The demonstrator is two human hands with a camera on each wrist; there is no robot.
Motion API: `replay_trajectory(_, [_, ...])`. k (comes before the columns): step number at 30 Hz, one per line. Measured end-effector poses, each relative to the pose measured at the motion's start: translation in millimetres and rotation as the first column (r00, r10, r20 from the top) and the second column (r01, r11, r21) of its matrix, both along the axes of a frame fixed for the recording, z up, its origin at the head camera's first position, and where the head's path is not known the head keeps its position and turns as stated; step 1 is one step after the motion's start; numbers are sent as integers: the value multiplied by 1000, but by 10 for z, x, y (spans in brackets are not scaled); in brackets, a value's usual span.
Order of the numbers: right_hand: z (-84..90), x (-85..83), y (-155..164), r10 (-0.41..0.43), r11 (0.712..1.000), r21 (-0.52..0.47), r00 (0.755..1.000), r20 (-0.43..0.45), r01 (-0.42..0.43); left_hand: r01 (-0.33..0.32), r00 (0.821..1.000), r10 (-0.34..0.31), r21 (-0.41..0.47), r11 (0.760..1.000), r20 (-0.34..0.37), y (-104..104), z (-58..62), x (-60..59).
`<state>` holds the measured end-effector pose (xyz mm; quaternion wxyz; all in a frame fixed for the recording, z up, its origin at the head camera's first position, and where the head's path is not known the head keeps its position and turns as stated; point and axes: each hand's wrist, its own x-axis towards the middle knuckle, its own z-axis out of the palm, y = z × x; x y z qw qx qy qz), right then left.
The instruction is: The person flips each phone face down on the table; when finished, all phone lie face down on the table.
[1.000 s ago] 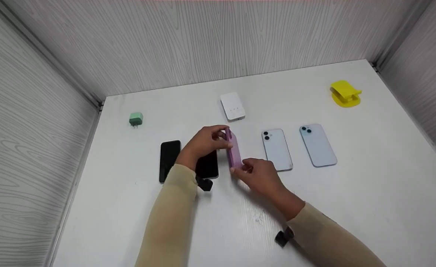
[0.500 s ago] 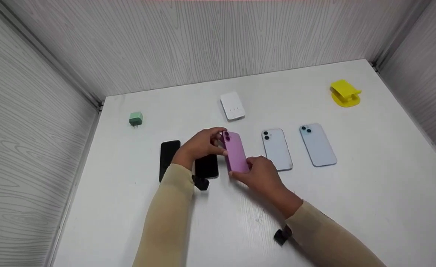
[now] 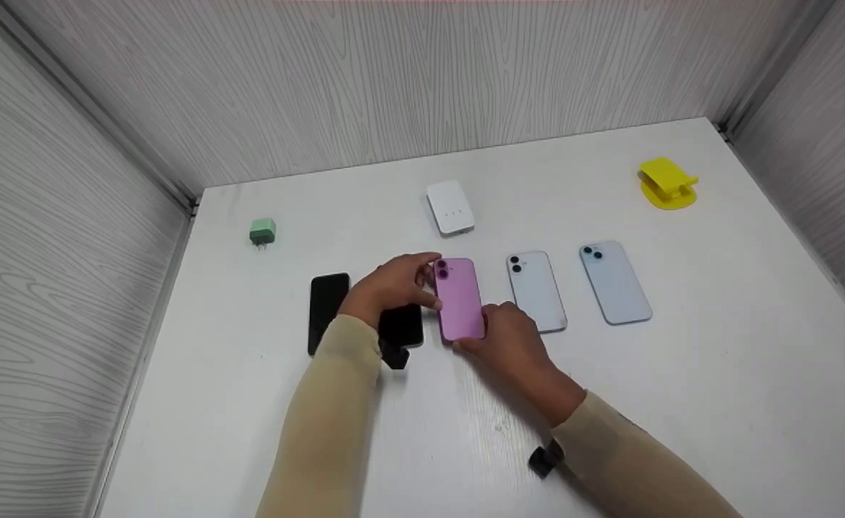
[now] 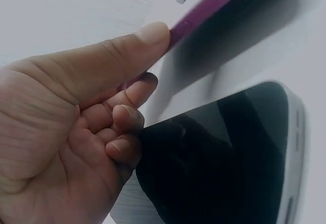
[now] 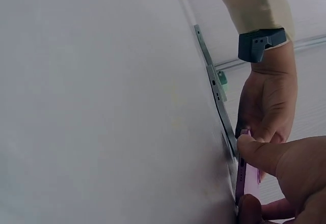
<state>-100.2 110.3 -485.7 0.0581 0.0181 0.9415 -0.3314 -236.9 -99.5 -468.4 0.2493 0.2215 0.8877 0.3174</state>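
A pink phone (image 3: 459,298), back side up with two camera lenses at its upper left, is held between both hands low over the table. My left hand (image 3: 395,283) pinches its upper left edge, the thumb on the side in the left wrist view. At the lower right corner my right hand (image 3: 505,337) grips it, thumb along the bottom edge. Below my left hand lies a dark-screened phone (image 4: 219,158), partly covered by the hand in the head view. A second black-screened phone (image 3: 327,309) lies farther left. A white phone (image 3: 539,291) lies back up beside my right hand.
A pale blue phone (image 3: 615,282) lies at the right on the white table (image 3: 724,374). Behind are a white box-shaped device (image 3: 450,206), a green plug adapter (image 3: 262,230) and a yellow stand (image 3: 668,183). Panel walls (image 3: 422,79) border the back and sides.
The pink phone has turned from standing on its edge to nearly flat, its back now facing up. Both hands have kept hold of it and shifted slightly.
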Motion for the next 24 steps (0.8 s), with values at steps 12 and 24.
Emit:
replay_trajectory(12, [-46, 14, 65, 17, 998, 60, 1000, -18, -16, 31, 997, -41, -171, 985, -58, 186, 27, 2])
replay_trajectory(24, [-134, 10, 175, 43, 999, -2, 997, -59, -43, 79, 988, -107, -232, 969, -111, 196, 27, -30])
